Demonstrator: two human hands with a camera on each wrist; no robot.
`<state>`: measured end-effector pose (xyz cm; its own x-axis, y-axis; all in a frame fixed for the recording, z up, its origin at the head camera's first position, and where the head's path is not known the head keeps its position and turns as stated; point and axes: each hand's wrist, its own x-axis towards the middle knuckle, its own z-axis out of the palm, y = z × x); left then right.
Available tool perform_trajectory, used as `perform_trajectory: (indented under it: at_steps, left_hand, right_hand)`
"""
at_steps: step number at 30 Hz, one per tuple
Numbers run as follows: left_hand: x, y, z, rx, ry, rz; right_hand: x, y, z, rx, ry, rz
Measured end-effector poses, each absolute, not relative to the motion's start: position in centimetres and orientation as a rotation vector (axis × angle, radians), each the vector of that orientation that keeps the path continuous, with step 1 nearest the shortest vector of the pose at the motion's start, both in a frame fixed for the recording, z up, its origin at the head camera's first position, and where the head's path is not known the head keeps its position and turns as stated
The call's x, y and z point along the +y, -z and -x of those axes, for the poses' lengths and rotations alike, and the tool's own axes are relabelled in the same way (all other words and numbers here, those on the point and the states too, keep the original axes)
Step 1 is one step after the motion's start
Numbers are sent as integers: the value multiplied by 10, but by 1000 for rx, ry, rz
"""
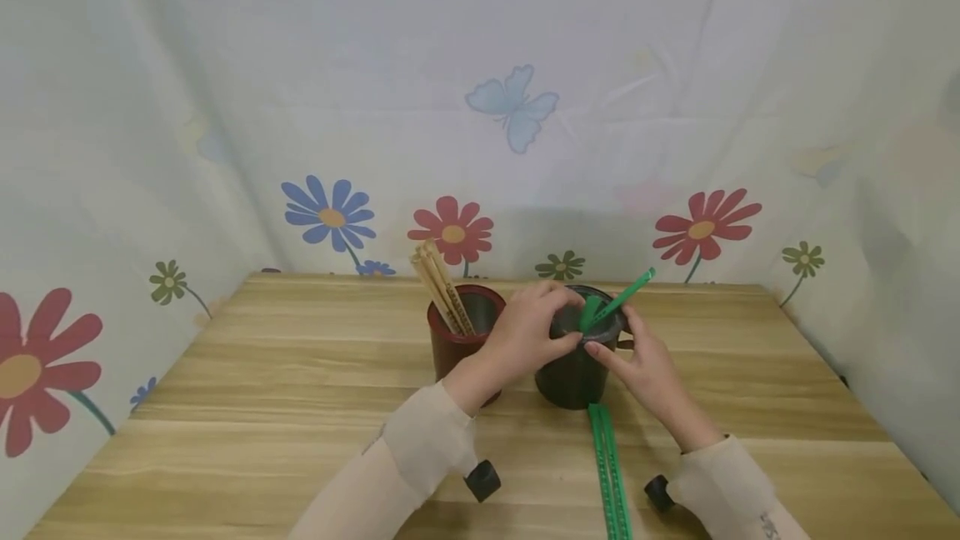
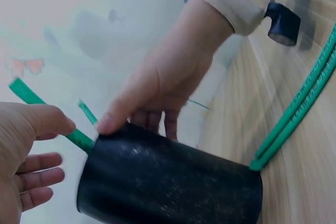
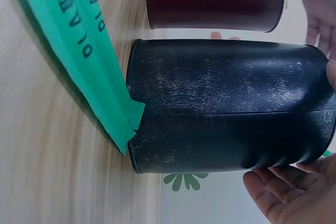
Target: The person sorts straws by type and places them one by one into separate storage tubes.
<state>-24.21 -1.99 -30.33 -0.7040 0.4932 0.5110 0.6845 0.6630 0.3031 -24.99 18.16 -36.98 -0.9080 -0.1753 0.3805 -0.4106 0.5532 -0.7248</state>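
Note:
A black cylindrical cup [image 1: 558, 382] stands on the wooden table. My right hand [image 1: 648, 365] grips its right side, with the thumb at the rim and the fingers round the far wall. Over the mouth of the cup sits my left hand [image 1: 525, 327], its thumb close to the rim and its fingers spread apart from one another in the left wrist view. Slim green paper packets [image 2: 79, 140] stick up out of the cup, leaning to different sides. Two more green packets [image 1: 611, 473] with dark print lie side by side in front, their ends right at the cup's base.
Left of the black cup stands a dark red cup [image 1: 442, 352] holding a bundle of thin wooden sticks [image 1: 442, 290]. Behind the table [image 1: 300, 407] hangs a pale cloth [image 1: 375, 90] printed with flowers and butterflies.

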Motion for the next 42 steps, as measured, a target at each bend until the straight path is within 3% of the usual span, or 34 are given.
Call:
perform_trajectory:
  at_steps: [17,42]
  left_hand:
    - [-30,307,191,-2096,681,1024]
    - [-25,349,175,-2100,430,1471]
  right_hand:
    - [183,371,249,-2525,-1273,-505]
    - [183,372,251,-2500,-1301,-512]
